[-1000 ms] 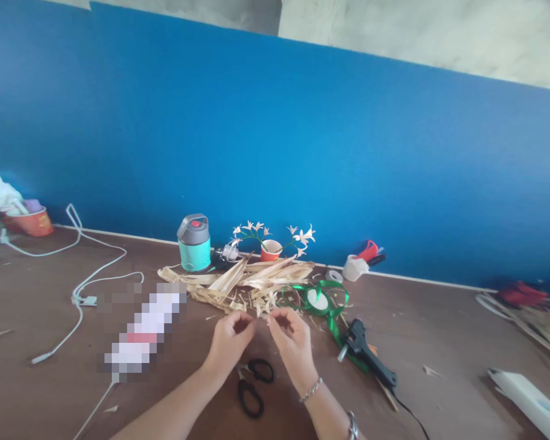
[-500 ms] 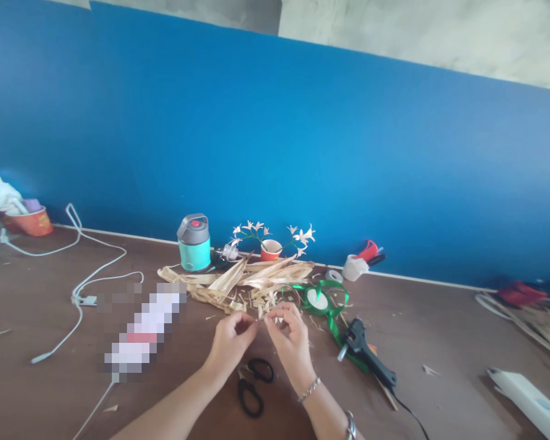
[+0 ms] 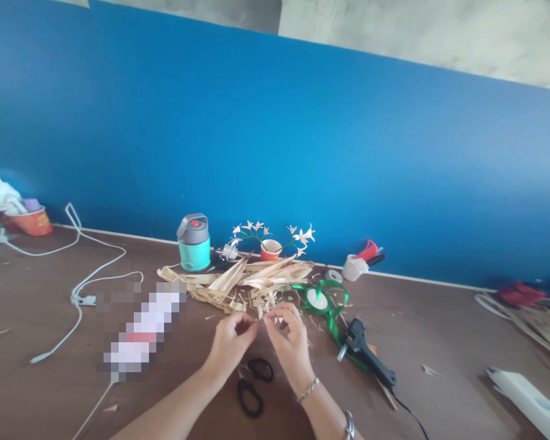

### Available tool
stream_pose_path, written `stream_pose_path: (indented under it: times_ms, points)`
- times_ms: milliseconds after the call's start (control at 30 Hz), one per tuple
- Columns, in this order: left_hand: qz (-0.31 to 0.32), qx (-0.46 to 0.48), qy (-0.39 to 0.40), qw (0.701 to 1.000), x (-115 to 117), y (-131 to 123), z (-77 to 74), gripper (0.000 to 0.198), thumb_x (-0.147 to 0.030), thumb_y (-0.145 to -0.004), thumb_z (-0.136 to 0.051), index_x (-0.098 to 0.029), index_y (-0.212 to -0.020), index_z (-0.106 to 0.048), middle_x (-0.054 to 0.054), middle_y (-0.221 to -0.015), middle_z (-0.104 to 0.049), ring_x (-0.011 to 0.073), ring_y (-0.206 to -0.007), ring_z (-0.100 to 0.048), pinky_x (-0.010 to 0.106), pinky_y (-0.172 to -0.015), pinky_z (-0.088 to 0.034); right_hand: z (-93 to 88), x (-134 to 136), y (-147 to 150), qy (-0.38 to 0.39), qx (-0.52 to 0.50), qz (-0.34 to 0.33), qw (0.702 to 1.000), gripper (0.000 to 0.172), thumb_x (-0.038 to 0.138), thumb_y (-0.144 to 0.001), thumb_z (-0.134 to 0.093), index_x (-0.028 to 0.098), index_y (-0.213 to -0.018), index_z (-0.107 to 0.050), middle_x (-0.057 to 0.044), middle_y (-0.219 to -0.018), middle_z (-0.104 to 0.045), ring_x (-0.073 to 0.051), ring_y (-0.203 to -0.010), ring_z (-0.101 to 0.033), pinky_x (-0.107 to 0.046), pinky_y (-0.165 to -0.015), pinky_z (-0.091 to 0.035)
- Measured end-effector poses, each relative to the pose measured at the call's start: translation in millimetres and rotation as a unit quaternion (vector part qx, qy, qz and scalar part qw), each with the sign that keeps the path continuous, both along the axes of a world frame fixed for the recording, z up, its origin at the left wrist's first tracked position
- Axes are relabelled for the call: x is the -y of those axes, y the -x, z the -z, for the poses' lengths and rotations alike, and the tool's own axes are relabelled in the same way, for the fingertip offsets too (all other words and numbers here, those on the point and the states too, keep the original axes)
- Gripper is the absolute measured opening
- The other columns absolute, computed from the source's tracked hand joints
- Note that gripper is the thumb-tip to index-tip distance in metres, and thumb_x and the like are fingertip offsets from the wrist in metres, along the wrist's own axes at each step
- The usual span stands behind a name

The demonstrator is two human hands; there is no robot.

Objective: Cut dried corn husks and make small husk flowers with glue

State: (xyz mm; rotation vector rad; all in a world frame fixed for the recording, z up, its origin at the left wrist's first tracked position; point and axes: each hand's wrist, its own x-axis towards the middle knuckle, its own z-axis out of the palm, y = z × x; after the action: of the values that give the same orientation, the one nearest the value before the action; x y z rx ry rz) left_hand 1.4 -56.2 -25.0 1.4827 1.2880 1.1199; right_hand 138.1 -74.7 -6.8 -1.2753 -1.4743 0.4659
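Note:
My left hand (image 3: pixel 235 338) and my right hand (image 3: pixel 288 336) meet above the table, thumbs and fingers pinched close together. Whatever lies between the fingertips is too small to make out. Beneath and between my wrists lies a pair of black-handled scissors (image 3: pixel 250 402). Just beyond my fingers spreads a heap of dried husks (image 3: pixel 256 278) with small cut scraps. An orange paper cup (image 3: pixel 270 252) behind it holds green stems with pale, pointed flowers (image 3: pixel 305 234). To the right of my right hand is a spool of green ribbon (image 3: pixel 317 299).
A black glue gun (image 3: pixel 371 354) rests at right, its cord trailing to the front. A teal-and-grey flask (image 3: pixel 195 244) stands behind the husks. White cables (image 3: pixel 80 281) cross the left side. A white device (image 3: pixel 527 397) lies far right. The blue partition (image 3: pixel 275 134) bounds the back.

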Motion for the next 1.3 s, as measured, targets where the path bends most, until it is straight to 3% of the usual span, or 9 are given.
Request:
stream_pose_path:
  times_ms: [733, 900, 1067, 1300]
  points:
    - [0.008, 0.018, 0.003, 1.000, 0, 0, 3.0, 0.021, -0.034, -0.071, -0.060, -0.015, -0.061, -0.060, 0.000, -0.057, -0.060, 0.0136, -0.055, -0.052, 0.021, -0.053, -0.039, 1.8, -1, 0, 0.005, 0.006, -0.008, 1.000, 0.006, 0.017, -0.076, -0.056, 0.020, -0.076, -0.061, -0.005, -0.083, -0.057, -0.017, -0.075, -0.055, -0.024, -0.058, -0.042]
    - [-0.002, 0.046, 0.012, 0.999, 0, 0, 0.3, 0.021, -0.034, -0.071, -0.061, -0.015, -0.061, -0.060, -0.001, -0.055, -0.057, 0.0129, -0.054, -0.051, 0.021, -0.053, -0.040, 2.0, 1, 0, -0.002, -0.007, -0.010, 1.000, 0.017, 0.016, -0.072, -0.058, 0.021, -0.088, -0.059, -0.004, -0.087, -0.058, -0.018, -0.078, -0.053, -0.026, -0.063, -0.044]
    - [0.018, 0.093, 0.009, 0.995, 0, 1, -2.3, 0.021, -0.036, -0.073, -0.060, -0.016, -0.068, -0.061, -0.002, -0.058, -0.057, 0.0121, -0.053, -0.050, 0.021, -0.051, -0.039, -1.4, 4, -1, 0.051, -0.103, -0.017, 0.993, 0.017, 0.026, -0.076, -0.057, 0.020, -0.091, -0.059, -0.004, -0.088, -0.061, -0.018, -0.079, -0.054, -0.027, -0.068, -0.044]
    - [0.041, 0.090, -0.067, 0.993, 3, 2, -9.3, 0.016, -0.031, -0.076, -0.058, -0.017, -0.068, -0.060, -0.002, -0.063, -0.058, 0.0127, -0.060, -0.051, 0.022, -0.059, -0.041, -2.3, -1, -4, 0.130, -0.307, -0.056, 0.941, 0.020, 0.039, -0.077, -0.057, 0.020, -0.080, -0.063, -0.001, -0.074, -0.062, -0.015, -0.068, -0.055, -0.024, -0.061, -0.043]
